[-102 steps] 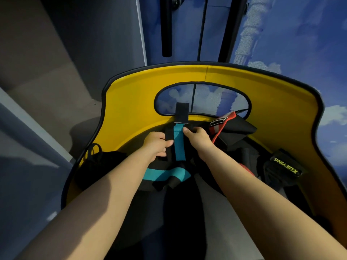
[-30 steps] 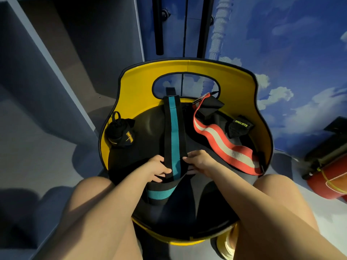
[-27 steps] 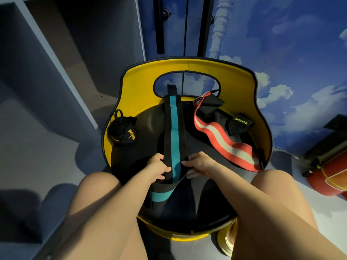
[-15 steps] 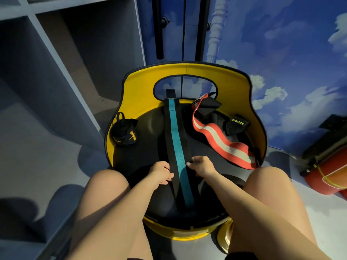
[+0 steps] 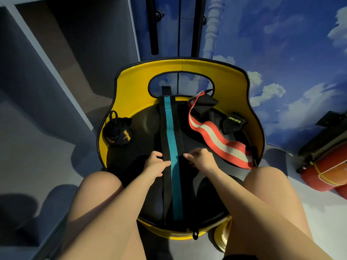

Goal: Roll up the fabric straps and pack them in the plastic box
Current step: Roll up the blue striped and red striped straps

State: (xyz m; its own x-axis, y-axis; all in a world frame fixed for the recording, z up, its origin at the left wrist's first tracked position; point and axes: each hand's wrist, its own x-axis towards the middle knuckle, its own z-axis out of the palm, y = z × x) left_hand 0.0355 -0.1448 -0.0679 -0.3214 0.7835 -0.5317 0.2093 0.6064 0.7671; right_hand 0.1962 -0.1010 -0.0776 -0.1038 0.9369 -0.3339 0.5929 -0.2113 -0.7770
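A long black strap with a teal stripe [image 5: 171, 139] lies straight down the middle of the black seat of a yellow chair [image 5: 135, 85], from the backrest to the front edge. My left hand [image 5: 155, 165] pinches its left edge and my right hand [image 5: 200, 159] pinches its right edge, both about midway along. A red and white striped strap [image 5: 216, 141] lies unrolled on the right of the seat. A rolled black strap with yellow marks [image 5: 118, 130] sits at the left. A black strap piece with lettering [image 5: 233, 121] rests at the right rear. No plastic box is in view.
My two bare knees flank the chair's front. A grey shelf unit [image 5: 47, 59] stands to the left. A red cylinder with black gear [image 5: 326, 166] lies on the floor at the right. A blue cloud-painted wall [image 5: 281, 44] is behind.
The teal strap's folded lower part has been drawn out toward me and now lies flat along the whole seat. Both hands stay at its edges; the camera pulled back.
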